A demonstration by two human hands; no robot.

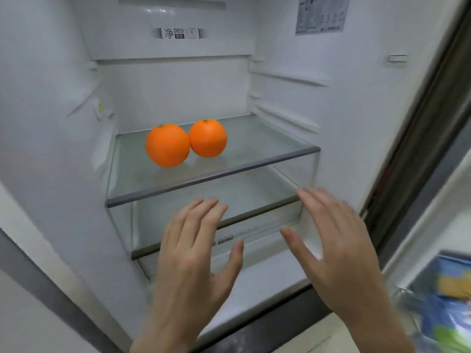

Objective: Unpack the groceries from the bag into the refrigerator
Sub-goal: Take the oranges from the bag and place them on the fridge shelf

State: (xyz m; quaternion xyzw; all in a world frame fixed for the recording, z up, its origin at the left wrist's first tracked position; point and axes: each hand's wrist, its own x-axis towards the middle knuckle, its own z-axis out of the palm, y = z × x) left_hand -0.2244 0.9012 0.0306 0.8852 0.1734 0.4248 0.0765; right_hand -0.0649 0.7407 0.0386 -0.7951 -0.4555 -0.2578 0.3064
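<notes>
Two oranges sit side by side on the upper glass shelf [267, 146] of the open refrigerator, the left orange [167, 145] touching the right orange [208, 138]. My left hand [196, 256] hovers in front of the lower glass shelf [254, 215], fingers spread, holding nothing. My right hand [339, 240] is beside it to the right, also spread and holding nothing. Both hands are below and in front of the oranges. The grocery bag is not clearly in view.
The white fridge interior has ribbed side walls [293, 80] and a label at the top right. The fridge door [433, 138] stands open at the right. A blurred blue, yellow and green package [451, 299] shows at the lower right edge.
</notes>
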